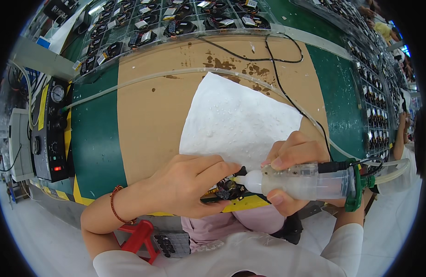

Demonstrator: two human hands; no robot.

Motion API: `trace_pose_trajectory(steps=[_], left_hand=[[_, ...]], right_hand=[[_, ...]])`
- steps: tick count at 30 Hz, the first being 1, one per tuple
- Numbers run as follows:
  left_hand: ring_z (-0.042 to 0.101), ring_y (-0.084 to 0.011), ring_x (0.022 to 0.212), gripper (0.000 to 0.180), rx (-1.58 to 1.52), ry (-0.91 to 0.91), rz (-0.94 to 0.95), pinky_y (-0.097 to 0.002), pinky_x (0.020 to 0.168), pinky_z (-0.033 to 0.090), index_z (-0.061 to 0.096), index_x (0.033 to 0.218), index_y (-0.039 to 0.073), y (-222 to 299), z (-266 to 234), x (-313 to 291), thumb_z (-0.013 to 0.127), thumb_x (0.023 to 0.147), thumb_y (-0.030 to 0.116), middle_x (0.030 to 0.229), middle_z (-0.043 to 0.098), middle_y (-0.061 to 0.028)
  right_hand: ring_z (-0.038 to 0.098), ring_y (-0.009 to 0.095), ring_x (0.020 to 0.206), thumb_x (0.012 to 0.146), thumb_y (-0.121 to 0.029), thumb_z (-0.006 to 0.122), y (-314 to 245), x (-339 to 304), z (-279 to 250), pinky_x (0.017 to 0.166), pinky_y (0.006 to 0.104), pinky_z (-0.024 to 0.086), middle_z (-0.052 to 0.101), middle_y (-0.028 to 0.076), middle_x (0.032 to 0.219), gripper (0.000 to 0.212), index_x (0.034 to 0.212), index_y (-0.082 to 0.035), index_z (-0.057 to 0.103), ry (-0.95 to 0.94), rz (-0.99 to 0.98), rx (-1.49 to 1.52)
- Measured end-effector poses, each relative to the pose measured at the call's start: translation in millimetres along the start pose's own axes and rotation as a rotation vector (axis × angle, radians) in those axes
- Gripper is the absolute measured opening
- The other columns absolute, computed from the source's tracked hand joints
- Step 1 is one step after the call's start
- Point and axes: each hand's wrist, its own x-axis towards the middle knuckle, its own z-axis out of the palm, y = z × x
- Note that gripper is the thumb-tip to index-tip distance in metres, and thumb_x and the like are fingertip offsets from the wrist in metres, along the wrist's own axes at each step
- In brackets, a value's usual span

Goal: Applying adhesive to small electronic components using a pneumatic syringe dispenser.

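Observation:
My left hand (183,182) grips a small black electronic assembly (227,189) with wires at the table's near edge, its fingers partly covering the part. In my right hand (296,159) is a clear dispensing syringe (309,184), held almost level, with a green cap (354,189) at its right end. The syringe's white nozzle (253,181) points left and meets or nearly meets the assembly; the exact contact is too small to make out. Just beyond both hands lies a white sheet (236,117) dotted with small clear blobs.
Brown cardboard (148,111) covers the green table. A black dispenser box (49,138) with a gauge stands at left, and a pale hose (143,82) arcs across from it. Clear trays (185,34) of similar assemblies line the back. A red stool (139,237) is below left.

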Motion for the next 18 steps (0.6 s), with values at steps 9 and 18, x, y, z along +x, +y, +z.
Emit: trace_pose_trajectory(steps=[9, 18], left_hand=[[0.057, -0.0186, 0.057, 0.051, 0.014, -0.041, -0.052, -0.0266, 0.048, 0.045, 0.057, 0.103, 0.004, 2, -5, 1, 0.075, 0.057, 0.014, 0.072, 0.057, -0.005], [0.057, -0.0204, 0.065, 0.044, -0.171, -0.102, -0.189, -0.0288, 0.055, 0.047, 0.054, 0.1, 0.003, 11, -15, 5, 0.073, 0.06, 0.007, 0.083, 0.055, -0.008]], right_hand=[[0.049, 0.016, 0.057, 0.065, -0.019, 0.073, 1, 0, -1, 0.056, 0.0281, 0.049, 0.044, 0.007, 0.082, 0.043, 0.094, -0.005, 0.044, 0.018, -0.035, -0.033], [0.047, 0.015, 0.054, 0.065, -0.026, 0.075, -14, -2, -10, 0.055, 0.0284, 0.048, 0.041, 0.004, 0.073, 0.044, 0.09, -0.012, 0.043, 0.101, 0.061, 0.075]])
